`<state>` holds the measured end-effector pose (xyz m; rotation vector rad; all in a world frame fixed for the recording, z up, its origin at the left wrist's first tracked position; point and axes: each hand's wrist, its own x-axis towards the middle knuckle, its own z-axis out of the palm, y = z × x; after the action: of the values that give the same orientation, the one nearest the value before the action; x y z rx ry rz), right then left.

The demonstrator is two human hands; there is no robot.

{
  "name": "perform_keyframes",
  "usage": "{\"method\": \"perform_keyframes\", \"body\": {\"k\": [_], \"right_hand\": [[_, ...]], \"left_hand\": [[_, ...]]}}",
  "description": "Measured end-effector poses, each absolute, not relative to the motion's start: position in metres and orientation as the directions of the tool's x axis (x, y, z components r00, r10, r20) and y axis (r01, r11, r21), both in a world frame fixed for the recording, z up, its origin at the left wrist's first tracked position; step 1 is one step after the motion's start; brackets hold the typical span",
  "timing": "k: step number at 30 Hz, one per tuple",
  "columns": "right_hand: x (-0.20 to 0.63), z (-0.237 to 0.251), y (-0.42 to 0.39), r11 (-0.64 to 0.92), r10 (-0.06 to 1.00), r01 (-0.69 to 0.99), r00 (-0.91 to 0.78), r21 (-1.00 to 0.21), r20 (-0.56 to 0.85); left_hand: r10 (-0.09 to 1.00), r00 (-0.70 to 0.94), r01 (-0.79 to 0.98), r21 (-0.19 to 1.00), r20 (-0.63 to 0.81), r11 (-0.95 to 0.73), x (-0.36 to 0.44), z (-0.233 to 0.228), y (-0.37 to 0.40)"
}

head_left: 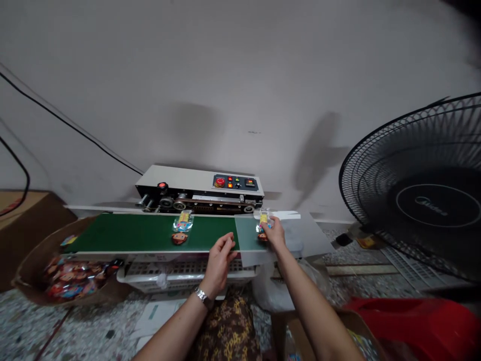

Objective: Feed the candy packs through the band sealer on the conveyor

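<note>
A plain grey wall (240, 75) is seen beyond the fingers of both hands, and a black fan (417, 195) is set well to their right. By the right hand (276, 234), a clear packet (263, 229) is held between thumb and fingers, the grip narrowed to the packet's width. The packet is placed over a translucent sheet (311, 235), by which the area under and to the right of those fingers is covered. The fingers of the left hand (218, 264) are loosely curled with their tips close together, near the front edge of the green belt (131, 233); whether anything small is pinched there cannot be told.

To the left of the left fingers, a second packet (183, 226) is laid on the belt, well apart from them. Between that packet and the sheet, a stretch of green surface is left uncovered. Beyond the fingers, the far edge of the belt is bordered by a machine (184, 178), whose rollers are exposed on the near side. Farther left, a cardboard box (28, 271) filled with packets is placed under the belt's end.
</note>
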<state>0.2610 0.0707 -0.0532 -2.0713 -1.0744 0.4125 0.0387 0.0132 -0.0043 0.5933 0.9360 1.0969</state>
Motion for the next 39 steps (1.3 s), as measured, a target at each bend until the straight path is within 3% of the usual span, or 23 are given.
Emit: {"method": "perform_keyframes", "body": {"k": [3,7,12,14,16,18,20,22,24,29,35,39], "right_hand": [[0.259,-0.054,0.085,-0.435,0.828,0.631,0.56,-0.642,-0.01],[0.232,-0.044,0.099,-0.405,0.892,0.747,0.449,-0.527,-0.048],[0.209,-0.025,0.079,-0.169,0.949,0.833,0.283,-0.526,0.142],[0.228,-0.018,0.054,-0.058,0.955,0.831,0.207,-0.553,0.21],[0.27,-0.016,0.017,-0.042,0.956,0.8,0.206,-0.599,0.208],[0.328,-0.019,-0.036,-0.173,0.933,0.775,0.327,-0.608,0.151],[0.389,-0.027,-0.101,-0.419,0.846,0.741,0.528,-0.524,0.069],[0.437,-0.04,-0.167,-0.676,0.7,0.652,0.714,-0.344,-0.021],[0.467,-0.058,-0.221,-0.81,0.587,0.58,0.796,-0.089,-0.147],[0.471,-0.108,-0.274,-0.792,0.569,0.608,0.769,0.057,-0.292],[0.458,-0.149,-0.242,-0.6,0.699,0.793,0.586,0.112,-0.41],[0.463,-0.163,-0.232,-0.541,0.699,0.827,0.544,0.153,-0.465]], "left_hand": [[0.923,0.157,-0.481,0.79,-0.351,0.382,0.038,-0.006,0.01],[0.927,0.132,-0.491,0.789,-0.351,0.369,0.041,-0.007,0.011],[0.92,0.196,-0.428,0.815,-0.339,0.391,0.042,-0.002,0.009],[0.917,0.227,-0.386,0.834,-0.329,0.395,0.039,0.0,0.005],[0.919,0.248,-0.336,0.863,-0.305,0.377,0.035,-0.002,0.002],[0.911,0.285,-0.288,0.88,-0.297,0.377,0.032,-0.008,-0.002],[0.899,0.31,-0.242,0.889,-0.308,0.388,0.03,-0.016,-0.008],[0.891,0.32,-0.198,0.897,-0.322,0.395,0.028,-0.024,-0.018],[0.882,0.313,-0.148,0.899,-0.352,0.411,0.028,-0.031,-0.028],[0.859,0.214,-0.039,0.875,-0.464,0.483,0.031,-0.039,-0.04],[0.843,0.121,0.086,0.851,-0.525,0.518,0.035,-0.037,-0.04],[0.832,0.175,0.125,0.85,-0.527,0.512,0.033,-0.04,-0.041]]}}
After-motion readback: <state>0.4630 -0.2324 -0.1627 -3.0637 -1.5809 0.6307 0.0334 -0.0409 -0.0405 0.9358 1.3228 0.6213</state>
